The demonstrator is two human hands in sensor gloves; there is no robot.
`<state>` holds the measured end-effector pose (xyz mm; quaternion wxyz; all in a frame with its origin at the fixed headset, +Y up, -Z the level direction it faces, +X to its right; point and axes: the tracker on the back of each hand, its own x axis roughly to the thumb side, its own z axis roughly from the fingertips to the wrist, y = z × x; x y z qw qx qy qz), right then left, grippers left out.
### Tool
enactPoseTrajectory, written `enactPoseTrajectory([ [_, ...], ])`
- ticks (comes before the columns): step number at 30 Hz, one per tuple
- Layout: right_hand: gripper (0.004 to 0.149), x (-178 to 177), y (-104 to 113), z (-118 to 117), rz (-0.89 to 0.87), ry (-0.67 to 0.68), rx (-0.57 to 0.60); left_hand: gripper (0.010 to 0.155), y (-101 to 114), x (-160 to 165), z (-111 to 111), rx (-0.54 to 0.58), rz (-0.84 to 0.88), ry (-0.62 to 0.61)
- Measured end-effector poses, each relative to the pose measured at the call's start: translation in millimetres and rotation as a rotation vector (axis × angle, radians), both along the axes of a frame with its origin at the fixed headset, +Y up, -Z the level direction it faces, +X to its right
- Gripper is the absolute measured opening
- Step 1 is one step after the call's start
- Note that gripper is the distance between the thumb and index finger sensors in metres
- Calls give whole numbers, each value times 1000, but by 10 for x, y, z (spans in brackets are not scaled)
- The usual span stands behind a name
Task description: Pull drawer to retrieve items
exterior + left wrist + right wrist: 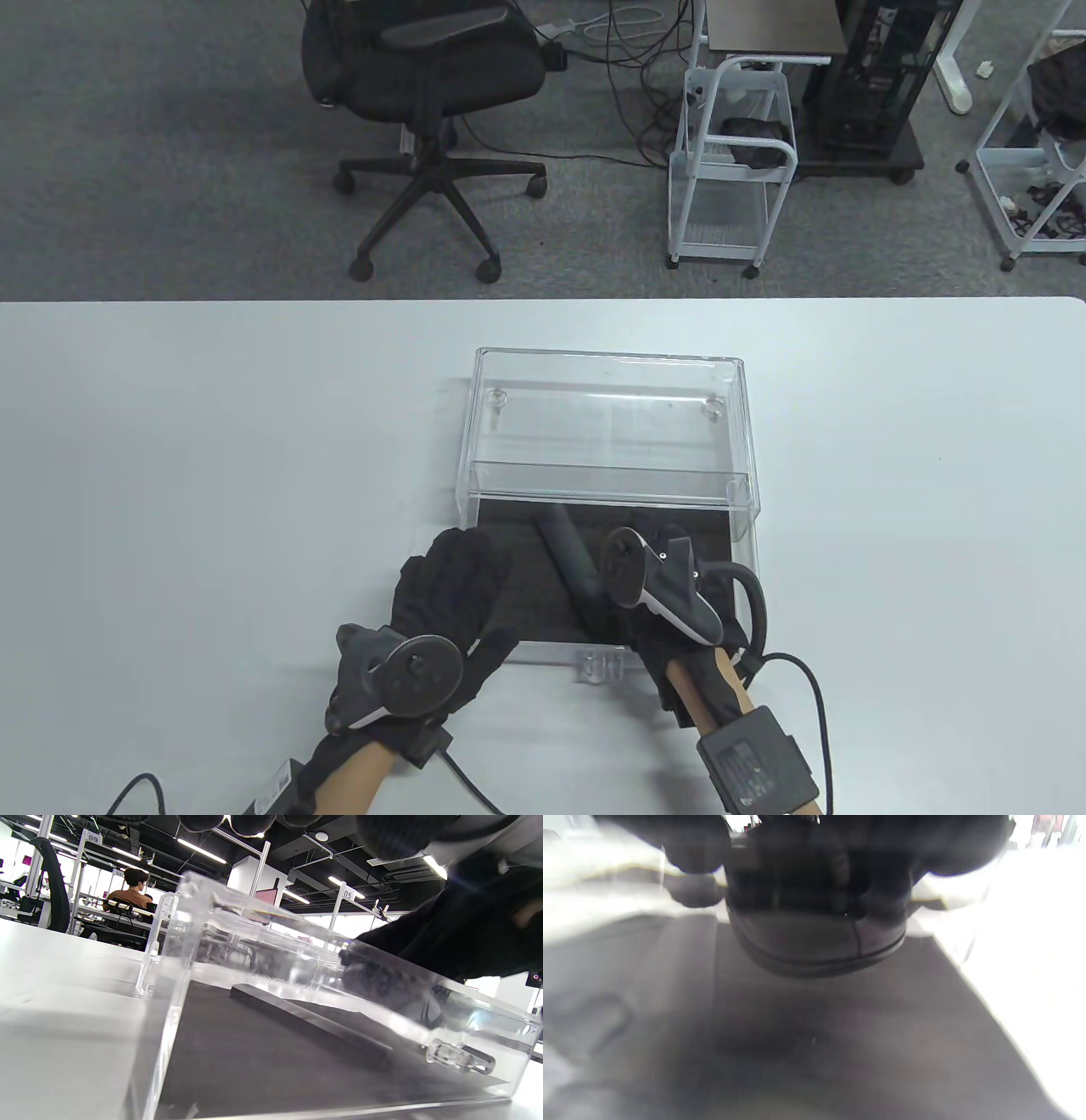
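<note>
A clear acrylic drawer case [611, 399] stands mid-table. Its drawer [543, 654] is pulled out toward me and has a dark liner [254, 1060]. A long dark bar [573, 569] lies slanted on the liner; it also shows in the left wrist view [305, 1018]. My right hand [657, 539] reaches into the drawer's right half. In the blurred right wrist view its fingers [687, 853] curl around a dark rounded item [814, 942] just above the liner. My left hand [454, 586] is open, palm down, over the drawer's front left corner.
The drawer's clear front handle [604, 666] sits between my wrists; it also shows in the left wrist view [460, 1056]. White table [212, 467] extends on both sides. An office chair [424, 102] and wire carts [730, 178] stand on the floor beyond the far edge.
</note>
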<state>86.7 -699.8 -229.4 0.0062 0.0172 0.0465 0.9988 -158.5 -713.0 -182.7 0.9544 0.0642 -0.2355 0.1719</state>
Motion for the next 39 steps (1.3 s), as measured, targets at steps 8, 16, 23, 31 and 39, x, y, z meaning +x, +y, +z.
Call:
enactPoseTrajectory([
  [8,84,594,523,198,-111,-101,223,81,-6,20,11,0,-11,-1],
  [16,83,1433,277,35,-74,-357,205,82,-12,21,5,-4,-9,9],
  [23,83,1925,-191,-86,-127,-522,47,82,-11,28,11,1,-16,8],
  [31,82,2062,-464,-151,-121,-605,-43,82,-14,44,13,-1,-23,-1],
  [39,83,2082,-560,-143,-129,-619,-78,84,-14,54,29,6,-15,-4],
])
